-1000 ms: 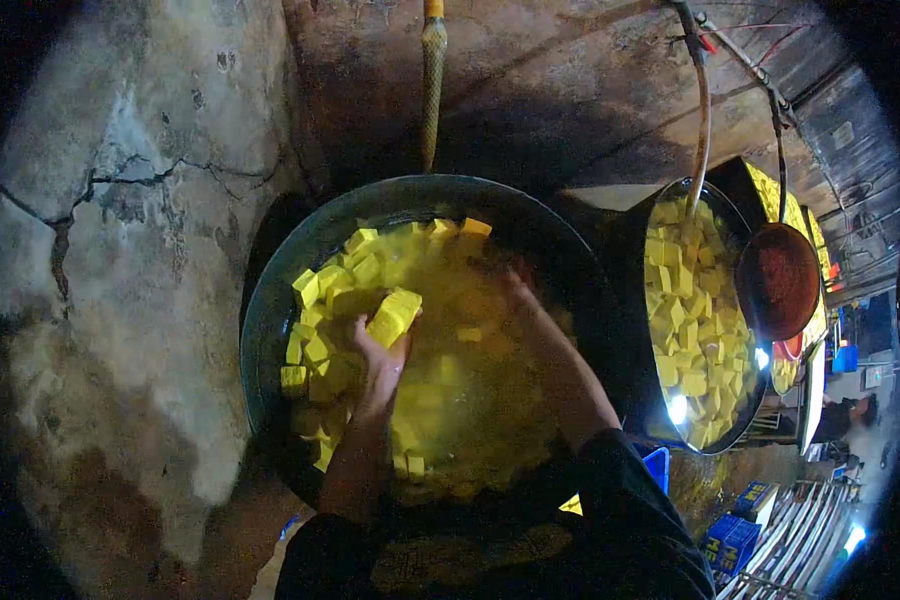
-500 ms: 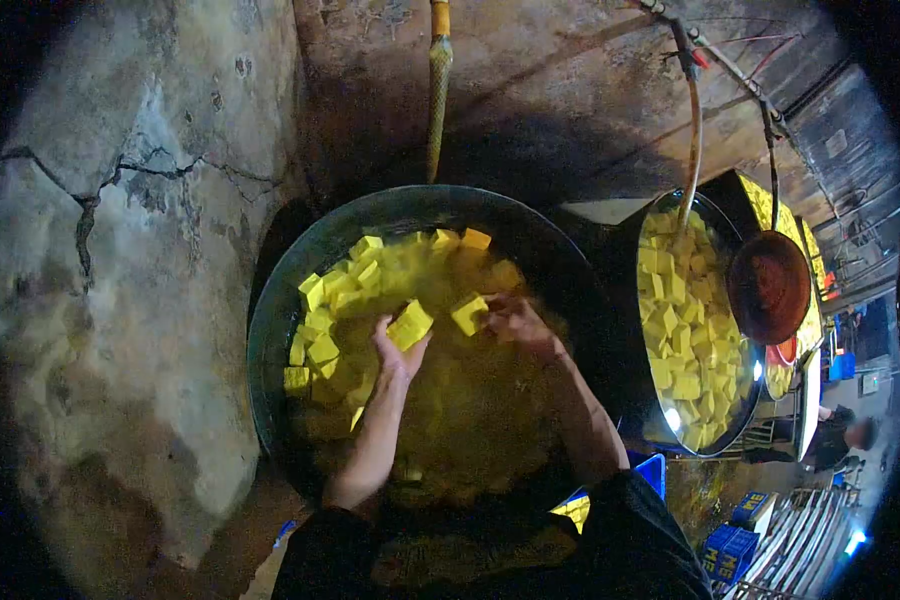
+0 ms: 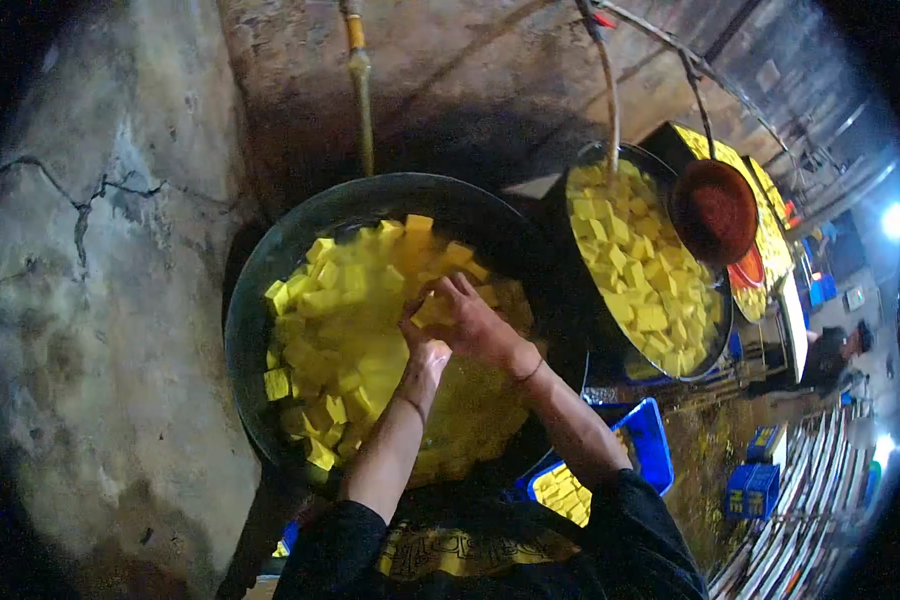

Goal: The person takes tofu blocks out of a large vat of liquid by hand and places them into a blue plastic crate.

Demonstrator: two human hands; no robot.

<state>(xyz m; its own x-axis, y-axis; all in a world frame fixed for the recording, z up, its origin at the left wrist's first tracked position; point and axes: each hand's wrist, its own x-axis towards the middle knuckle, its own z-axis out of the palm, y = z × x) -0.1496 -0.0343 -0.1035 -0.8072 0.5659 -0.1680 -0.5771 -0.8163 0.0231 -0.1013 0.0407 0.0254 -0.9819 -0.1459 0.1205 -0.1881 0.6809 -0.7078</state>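
Many yellow tofu blocks [image 3: 352, 398] lie in yellow liquid inside a large dark round pan [image 3: 255, 300] in front of me. My left hand [image 3: 425, 345] and my right hand [image 3: 478, 328] meet above the middle of the pan, fingers curled round one yellow tofu block [image 3: 432, 310]. Only a small part of that block shows between the hands. My right hand's fingers reach over from the right and hide most of it. Hazy steam blurs the blocks behind the hands.
A second round pan [image 3: 725, 335] full of yellow blocks stands to the right, with a brown round bowl [image 3: 714, 212] beside it. Close by my right arm is a blue crate [image 3: 653, 445] with yellow blocks. A cracked wall [image 3: 120, 300] rises on the left; a pipe [image 3: 362, 110] hangs behind.
My hands, earlier apart with a tofu block at each, have come together round one block. The view has shifted, showing more of the blue crate, and more blocks show in the pan.
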